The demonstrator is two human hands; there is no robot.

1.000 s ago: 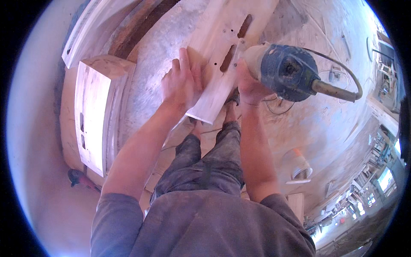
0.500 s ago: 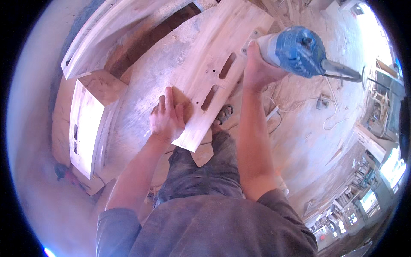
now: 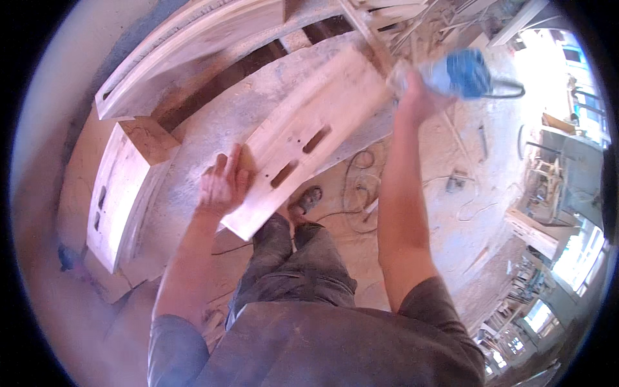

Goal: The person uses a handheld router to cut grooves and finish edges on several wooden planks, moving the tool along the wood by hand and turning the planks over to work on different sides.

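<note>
A long pale wooden board [image 3: 293, 138] lies slanted in front of me, with two oblong slots and small drilled holes near its close end. My left hand [image 3: 222, 184] grips its left edge near that end, fingers bent against the side. At the board's far right edge, my right hand [image 3: 422, 100] is wrapped round a trim router [image 3: 465, 73] with a blue top and pale body. Motion blurs the router, and its base is partly hidden by the hand. A dark cord loops from its top.
Beneath the board is a dusty worktop [image 3: 216, 122]. To the left stand a slotted wooden piece [image 3: 116, 193] and a long curved wooden piece [image 3: 193, 58]. Cables [image 3: 361, 187] lie on the floor near my foot, with a small box [image 3: 459, 182] farther right. Wood strips lie beyond.
My right hand has moved the router farther away along the board's right edge. The view has shifted, so the board and left hand appear lower and more to the left.
</note>
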